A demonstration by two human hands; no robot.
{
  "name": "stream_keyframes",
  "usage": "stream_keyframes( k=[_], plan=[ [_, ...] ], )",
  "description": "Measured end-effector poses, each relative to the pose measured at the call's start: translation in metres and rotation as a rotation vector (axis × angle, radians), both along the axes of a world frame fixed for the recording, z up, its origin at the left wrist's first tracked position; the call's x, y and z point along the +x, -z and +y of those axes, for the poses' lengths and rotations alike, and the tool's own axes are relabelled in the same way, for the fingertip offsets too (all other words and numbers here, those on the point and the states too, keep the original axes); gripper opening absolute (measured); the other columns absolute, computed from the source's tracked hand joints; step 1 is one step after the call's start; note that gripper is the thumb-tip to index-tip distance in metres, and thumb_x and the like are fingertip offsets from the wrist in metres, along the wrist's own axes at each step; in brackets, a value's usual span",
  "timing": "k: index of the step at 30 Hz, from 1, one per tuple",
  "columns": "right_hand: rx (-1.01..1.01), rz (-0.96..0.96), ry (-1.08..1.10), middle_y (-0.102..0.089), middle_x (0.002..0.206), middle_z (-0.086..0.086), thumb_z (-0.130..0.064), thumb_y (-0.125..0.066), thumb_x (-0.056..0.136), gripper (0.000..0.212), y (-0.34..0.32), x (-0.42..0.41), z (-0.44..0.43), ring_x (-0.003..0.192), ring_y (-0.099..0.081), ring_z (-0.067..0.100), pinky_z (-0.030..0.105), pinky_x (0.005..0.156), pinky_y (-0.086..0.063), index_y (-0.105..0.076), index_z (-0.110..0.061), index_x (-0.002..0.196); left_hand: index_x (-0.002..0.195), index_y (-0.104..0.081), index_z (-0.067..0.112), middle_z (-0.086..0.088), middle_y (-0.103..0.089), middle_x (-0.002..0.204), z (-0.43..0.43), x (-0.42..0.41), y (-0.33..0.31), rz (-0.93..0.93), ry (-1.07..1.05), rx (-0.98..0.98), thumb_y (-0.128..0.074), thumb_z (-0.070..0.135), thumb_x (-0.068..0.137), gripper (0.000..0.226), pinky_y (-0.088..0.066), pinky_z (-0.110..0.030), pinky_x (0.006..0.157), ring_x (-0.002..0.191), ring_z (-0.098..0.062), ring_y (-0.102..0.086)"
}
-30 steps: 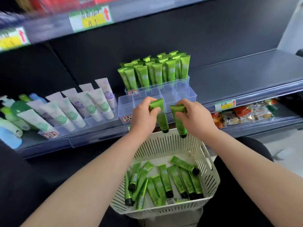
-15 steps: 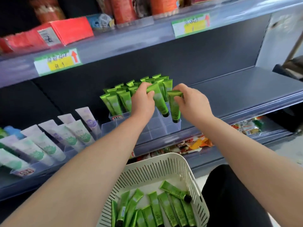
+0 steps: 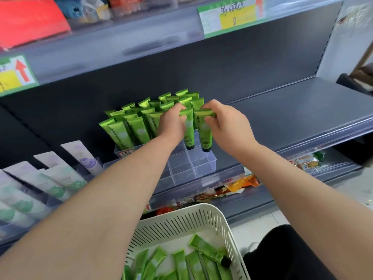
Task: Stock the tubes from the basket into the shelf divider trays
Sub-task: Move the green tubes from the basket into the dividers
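The left hand [image 3: 172, 123] pinches the crimped top of the left tube [image 3: 188, 131], and the right hand [image 3: 226, 126] pinches the right tube [image 3: 204, 134]. Both tubes hang cap-down, side by side, at the rim of the clear tray [image 3: 201, 161]. Stocked tubes [image 3: 129, 128] stand packed just behind, against the left fingers. More tubes [image 3: 181, 263] lie in the basket [image 3: 181, 221] below. Pale tubes [image 3: 60, 178] lean to the left, and snack packets [image 3: 242, 181] sit on the shelf beneath.

Glossy green tubes [image 3: 139, 130] with black caps are seen at centre, a white slotted basket [image 3: 177, 219] at six o'clock, a red box [image 3: 30, 19] at eleven, and a yellow, green-edged label [image 3: 228, 15] at one.
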State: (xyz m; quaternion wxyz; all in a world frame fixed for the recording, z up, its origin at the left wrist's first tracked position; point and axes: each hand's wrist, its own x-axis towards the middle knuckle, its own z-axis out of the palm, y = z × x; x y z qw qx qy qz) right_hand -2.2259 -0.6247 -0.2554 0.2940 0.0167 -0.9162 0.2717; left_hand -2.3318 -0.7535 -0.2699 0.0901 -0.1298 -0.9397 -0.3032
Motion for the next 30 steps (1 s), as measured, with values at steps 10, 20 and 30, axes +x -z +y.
stream_keyframes(
  k=[10,20,30],
  plan=[
    [0.013,-0.025,0.005,-0.065,0.1,0.004,-0.015,-0.048,0.095,0.026,-0.004,-0.027,-0.008,0.095,-0.055,0.03,0.038,0.072,-0.045,-0.054,-0.015,0.121,0.128,-0.056,0.019,-0.001,-0.061,0.127,-0.022,0.009,-0.005,0.086,0.011,0.064,-0.051,0.003,0.095,0.037,-0.047,-0.03,0.094,0.113,-0.018,-0.058],
    [0.091,-0.158,0.013,-0.064,0.107,0.009,-0.014,-0.046,0.095,0.029,0.017,-0.05,-0.016,0.099,-0.056,0.034,0.036,0.07,-0.04,-0.054,-0.017,0.123,0.129,-0.055,0.017,0.001,-0.048,0.14,-0.052,0.035,0.001,0.17,0.208,-0.363,-0.056,0.013,0.095,0.034,-0.039,-0.038,0.105,0.129,-0.019,-0.04],
    [0.281,-0.156,0.074,-0.054,0.121,0.009,-0.017,-0.047,0.096,0.034,0.026,-0.044,-0.017,0.114,-0.045,0.032,0.044,0.087,-0.037,-0.05,-0.018,0.13,0.126,-0.058,0.016,0.001,-0.048,0.139,-0.062,0.046,-0.003,0.182,0.257,-0.414,-0.054,0.01,0.095,0.031,-0.037,-0.039,0.104,0.129,-0.021,-0.038]
  ],
)
